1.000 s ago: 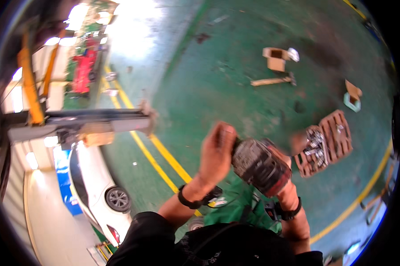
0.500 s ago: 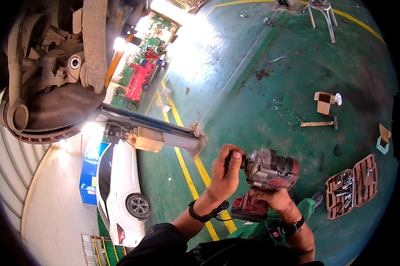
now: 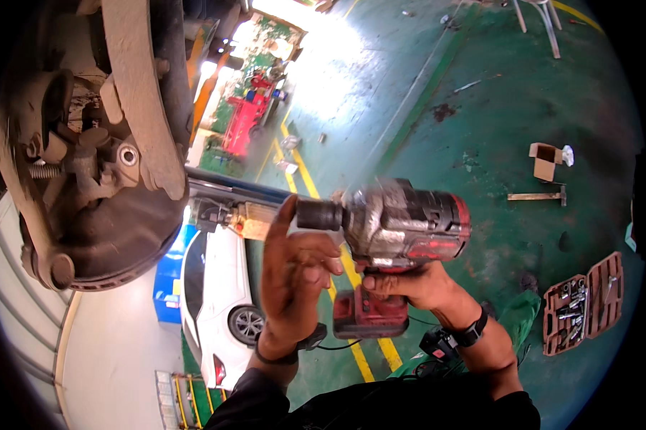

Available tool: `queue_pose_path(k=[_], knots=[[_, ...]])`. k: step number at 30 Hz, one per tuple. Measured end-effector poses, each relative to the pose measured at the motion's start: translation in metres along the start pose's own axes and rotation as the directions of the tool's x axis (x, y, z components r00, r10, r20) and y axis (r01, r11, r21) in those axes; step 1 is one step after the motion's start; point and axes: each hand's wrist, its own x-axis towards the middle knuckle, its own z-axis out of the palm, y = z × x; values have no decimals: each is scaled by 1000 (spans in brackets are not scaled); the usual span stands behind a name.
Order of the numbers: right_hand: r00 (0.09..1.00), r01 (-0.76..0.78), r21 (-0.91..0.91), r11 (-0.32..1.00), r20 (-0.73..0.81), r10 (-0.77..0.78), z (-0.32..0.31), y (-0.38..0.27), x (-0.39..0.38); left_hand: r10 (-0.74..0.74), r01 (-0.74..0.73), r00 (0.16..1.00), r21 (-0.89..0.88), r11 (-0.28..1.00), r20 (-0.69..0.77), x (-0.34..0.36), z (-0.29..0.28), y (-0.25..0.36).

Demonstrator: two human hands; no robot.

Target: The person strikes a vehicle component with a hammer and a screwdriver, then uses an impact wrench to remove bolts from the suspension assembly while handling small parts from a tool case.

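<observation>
A worn grey-and-red cordless impact wrench [image 3: 402, 226] is held level in front of me. My right hand [image 3: 409, 287] is wrapped round its grip, just above the red battery pack [image 3: 369, 315]. A dark socket [image 3: 319, 214] sits on the wrench's nose and points left. Beside the socket's open end is my left hand [image 3: 298, 276], its index finger raised and the other fingers loosely bent, not wrapped round it. Whether a fingertip touches the socket I cannot tell. Up at the left hangs a rusty suspension arm [image 3: 140, 93] over a brake disc [image 3: 115, 247], apart from the wrench.
An open brown case of sockets [image 3: 573, 315] lies on the green floor at the right. A hammer [image 3: 538, 196] and a small cardboard box [image 3: 545, 161] lie farther off. A lift arm [image 3: 244, 188] runs behind my left hand. A white car [image 3: 215, 301] stands at the left.
The wrench has come up and left, nearer the suspension parts. My left hand has let go of the socket, its fingers loosening. The view has shifted slightly.
</observation>
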Motion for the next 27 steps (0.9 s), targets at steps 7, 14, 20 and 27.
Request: queue_pose_path(k=[7,14,20,27], knots=[[978,9,65,998,206,-22,25,-71,68,47,143,891,378,915,-451,-44,-38,43],[931,49,-23,999,364,-37,51,-120,117,208,100,741,411,906,-638,-62,-101,79],[911,-54,147,988,412,-11,58,-114,128,202,36,803,384,923,-560,-50,-112,123],[896,-42,126,991,445,-19,54,-115,127,148,-28,837,228,973,-527,-45,-131,134]])
